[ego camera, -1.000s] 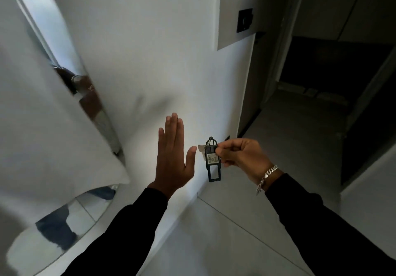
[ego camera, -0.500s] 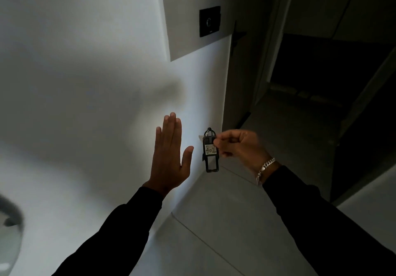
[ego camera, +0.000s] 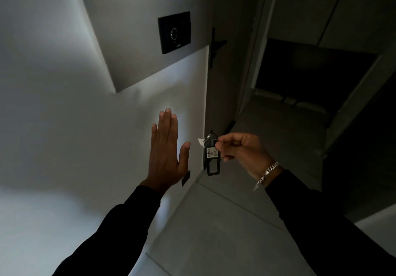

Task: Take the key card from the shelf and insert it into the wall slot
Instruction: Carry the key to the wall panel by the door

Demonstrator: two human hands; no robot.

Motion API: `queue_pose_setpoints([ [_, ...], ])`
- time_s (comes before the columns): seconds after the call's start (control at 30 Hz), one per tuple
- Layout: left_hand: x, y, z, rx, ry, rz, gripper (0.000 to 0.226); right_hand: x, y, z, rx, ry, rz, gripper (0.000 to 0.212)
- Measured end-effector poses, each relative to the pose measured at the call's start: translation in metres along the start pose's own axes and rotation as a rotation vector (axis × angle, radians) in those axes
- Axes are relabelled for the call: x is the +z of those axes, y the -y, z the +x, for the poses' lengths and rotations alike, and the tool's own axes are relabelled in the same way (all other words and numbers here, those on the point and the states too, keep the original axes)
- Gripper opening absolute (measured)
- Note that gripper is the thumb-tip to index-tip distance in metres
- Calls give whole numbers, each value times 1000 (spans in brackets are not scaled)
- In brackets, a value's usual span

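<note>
Here, in a dim hallway, the right hand (ego camera: 240,149) pinches a black key card (ego camera: 212,153) tagged "402" — it hangs low, well below the dark wall slot (ego camera: 174,32) on a grey wall panel (ego camera: 128,40). The left hand (ego camera: 166,151) is flat, fingers spread wide, holding nothing — beside the card

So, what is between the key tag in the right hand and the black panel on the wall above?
Only bare white wall, in the head view, between the key tag and the black panel.

Matt black plastic key card (ego camera: 212,158) with paper label – glossy black wall slot (ego camera: 174,32), smooth matt wall (ego camera: 64,72).
</note>
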State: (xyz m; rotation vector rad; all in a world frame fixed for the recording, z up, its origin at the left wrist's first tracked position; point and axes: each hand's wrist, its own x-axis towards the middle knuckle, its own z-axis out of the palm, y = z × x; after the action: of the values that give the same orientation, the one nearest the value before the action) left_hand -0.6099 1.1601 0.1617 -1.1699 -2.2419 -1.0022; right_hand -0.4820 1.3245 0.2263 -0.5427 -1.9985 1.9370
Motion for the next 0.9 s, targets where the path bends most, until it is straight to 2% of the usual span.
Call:
queue_pose_setpoints([
  [0.3,109,2,93,5,-16,90,69,-89,-10,118,-2,70,-30,9],
  [0.57,175,-15,178,-120,-91,158,69,-166,-1,224,1,196,-43,7],
  [0.9,222,41,253,-190,-215,228,68,-176,-1,370,-42,372,-53,11],
])
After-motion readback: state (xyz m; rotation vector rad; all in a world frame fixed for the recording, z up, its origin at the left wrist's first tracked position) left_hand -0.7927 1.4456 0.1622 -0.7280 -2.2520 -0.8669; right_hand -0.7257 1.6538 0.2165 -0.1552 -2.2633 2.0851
